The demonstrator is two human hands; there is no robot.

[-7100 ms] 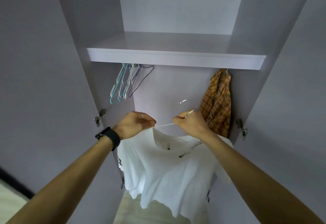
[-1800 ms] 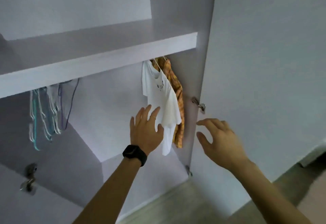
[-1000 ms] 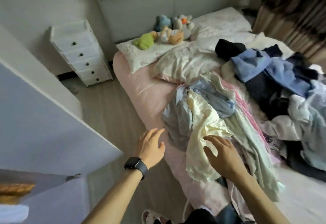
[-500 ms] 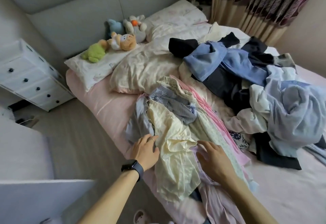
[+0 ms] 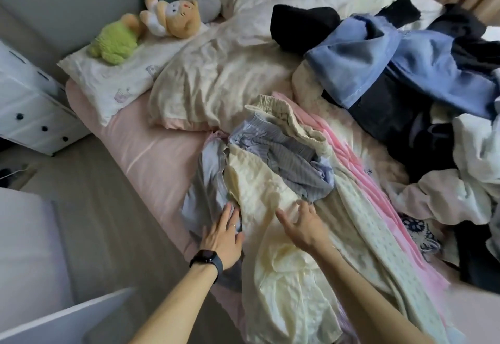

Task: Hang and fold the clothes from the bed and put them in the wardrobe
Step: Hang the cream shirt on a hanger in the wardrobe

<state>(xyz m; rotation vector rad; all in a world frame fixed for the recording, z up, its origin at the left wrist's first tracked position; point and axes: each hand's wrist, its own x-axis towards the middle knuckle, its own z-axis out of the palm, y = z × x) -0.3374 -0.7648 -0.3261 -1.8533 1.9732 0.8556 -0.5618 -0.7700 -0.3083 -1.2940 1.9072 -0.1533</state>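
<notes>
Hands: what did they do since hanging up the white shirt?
They let go of the shirt and came down on the bed: left hand on the grey cloth, right hand on the yellow cloth, fingers straight. The pile and toys lie as before.

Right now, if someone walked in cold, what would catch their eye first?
The tangled heap of clothes sprawling over the right half of the bed, topped by a blue garment. Nearer, the right hand spreads on a pale yellow garment at the bed's edge, the left hand on grey-blue cloth beside it. Plush toys line the pillow at the far left.
</notes>
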